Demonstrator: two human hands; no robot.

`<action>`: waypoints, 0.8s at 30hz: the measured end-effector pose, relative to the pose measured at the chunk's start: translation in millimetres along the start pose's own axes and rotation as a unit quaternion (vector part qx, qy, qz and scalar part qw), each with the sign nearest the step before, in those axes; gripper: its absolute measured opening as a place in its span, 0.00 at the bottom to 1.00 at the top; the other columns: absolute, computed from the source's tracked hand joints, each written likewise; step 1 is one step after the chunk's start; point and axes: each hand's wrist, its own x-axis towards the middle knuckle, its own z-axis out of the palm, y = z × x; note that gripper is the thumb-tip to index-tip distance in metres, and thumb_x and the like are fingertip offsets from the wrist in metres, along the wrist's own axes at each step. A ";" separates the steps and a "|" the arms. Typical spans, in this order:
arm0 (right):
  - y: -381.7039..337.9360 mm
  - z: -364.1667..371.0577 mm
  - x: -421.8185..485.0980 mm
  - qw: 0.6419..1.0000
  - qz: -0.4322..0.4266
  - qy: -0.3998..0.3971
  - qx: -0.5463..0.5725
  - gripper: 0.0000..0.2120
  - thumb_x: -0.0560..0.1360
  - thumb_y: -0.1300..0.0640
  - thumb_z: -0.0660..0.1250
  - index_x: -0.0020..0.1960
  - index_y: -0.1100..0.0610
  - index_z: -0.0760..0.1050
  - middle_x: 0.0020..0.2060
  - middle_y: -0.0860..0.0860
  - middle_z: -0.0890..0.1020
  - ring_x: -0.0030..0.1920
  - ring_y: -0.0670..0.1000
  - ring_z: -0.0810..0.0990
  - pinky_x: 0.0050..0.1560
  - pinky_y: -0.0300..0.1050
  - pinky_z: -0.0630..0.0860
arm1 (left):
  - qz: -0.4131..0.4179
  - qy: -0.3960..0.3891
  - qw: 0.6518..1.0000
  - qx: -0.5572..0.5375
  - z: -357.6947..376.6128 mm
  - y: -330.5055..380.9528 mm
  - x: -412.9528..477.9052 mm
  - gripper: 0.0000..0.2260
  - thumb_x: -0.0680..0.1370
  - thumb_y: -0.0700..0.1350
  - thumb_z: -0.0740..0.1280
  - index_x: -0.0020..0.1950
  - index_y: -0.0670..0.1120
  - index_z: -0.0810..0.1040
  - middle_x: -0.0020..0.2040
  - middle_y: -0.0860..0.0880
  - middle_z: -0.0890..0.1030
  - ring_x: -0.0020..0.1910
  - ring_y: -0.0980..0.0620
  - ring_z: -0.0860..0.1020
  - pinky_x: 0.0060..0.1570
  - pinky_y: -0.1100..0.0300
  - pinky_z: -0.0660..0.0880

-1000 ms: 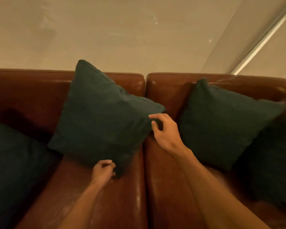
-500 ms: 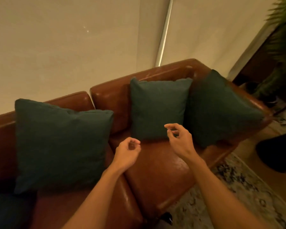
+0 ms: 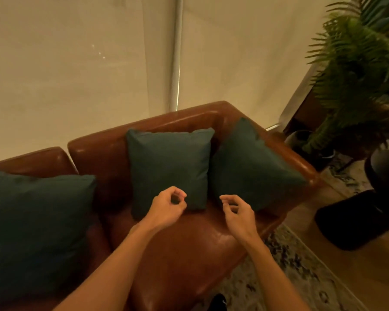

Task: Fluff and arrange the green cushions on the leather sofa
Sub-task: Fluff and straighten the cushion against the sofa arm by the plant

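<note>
The left cushion [image 3: 36, 232] runs off the left edge, so its far side and lower corner go unseen, and it hides the sofa [image 3: 184, 254] backrest and seat behind it. The middle cushion [image 3: 169, 167] has its lower edge partly covered by the left hand [image 3: 166, 208]. The right cushion [image 3: 252, 167] hides the armrest's inner face. Both forearms leave by the bottom edge. The fern [image 3: 355, 70] is blurred and cut by the right and top edges. A dark shape [image 3: 359, 218] on the floor by the sofa's right end is too dim to identify.
</note>
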 end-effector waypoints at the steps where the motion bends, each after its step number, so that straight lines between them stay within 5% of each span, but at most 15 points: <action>1: 4.4 -7.1 10.8 1.000 -0.003 -0.009 -0.005 0.10 0.79 0.60 0.64 0.51 0.47 0.80 0.48 0.47 0.82 0.43 0.45 0.80 0.34 0.29 0.72 | -0.003 0.000 1.000 -0.003 13.1 8.1 7.0 0.06 0.75 0.40 0.69 0.49 0.49 0.80 0.47 0.50 0.82 0.42 0.53 0.80 0.44 0.60 0.75; 6: 24.7 -41.3 66.4 0.998 -0.025 -0.056 -0.021 0.11 0.79 0.61 0.64 0.49 0.46 0.80 0.45 0.48 0.83 0.38 0.44 0.79 0.34 0.30 0.71 | -0.025 0.019 0.999 -0.007 74.9 44.3 45.9 0.11 0.75 0.41 0.70 0.55 0.52 0.77 0.57 0.49 0.78 0.51 0.50 0.78 0.52 0.57 0.74; 14: 39.6 -80.0 132.9 0.992 -0.064 -0.087 -0.068 0.11 0.78 0.61 0.65 0.51 0.45 0.79 0.50 0.46 0.82 0.46 0.42 0.78 0.44 0.27 0.70 | -0.055 0.024 0.998 0.019 125.3 75.0 85.7 0.18 0.76 0.44 0.70 0.65 0.53 0.74 0.65 0.49 0.73 0.63 0.49 0.74 0.62 0.51 0.73; 17: 44.1 -91.3 155.1 0.992 -0.064 -0.072 -0.085 0.11 0.78 0.58 0.65 0.54 0.44 0.79 0.52 0.44 0.79 0.55 0.46 0.77 0.55 0.40 0.73 | -0.075 0.013 0.997 -0.002 132.0 75.6 100.5 0.20 0.77 0.44 0.69 0.68 0.53 0.73 0.67 0.49 0.73 0.64 0.49 0.73 0.63 0.50 0.74; 21: 39.5 -102.9 189.9 0.986 -0.074 -0.069 -0.129 0.11 0.78 0.54 0.65 0.57 0.41 0.76 0.56 0.43 0.77 0.56 0.50 0.76 0.55 0.45 0.73 | -0.115 -0.004 0.992 -0.046 145.7 71.1 128.8 0.21 0.79 0.45 0.68 0.71 0.53 0.71 0.69 0.51 0.72 0.62 0.50 0.75 0.59 0.51 0.76; 24: 32.4 -109.6 217.9 0.982 -0.075 -0.056 -0.162 0.12 0.78 0.52 0.65 0.61 0.43 0.75 0.61 0.45 0.75 0.62 0.49 0.72 0.63 0.48 0.72 | -0.145 -0.009 0.985 -0.093 162.0 65.2 152.5 0.21 0.80 0.46 0.66 0.72 0.52 0.69 0.68 0.51 0.72 0.50 0.58 0.76 0.43 0.65 0.73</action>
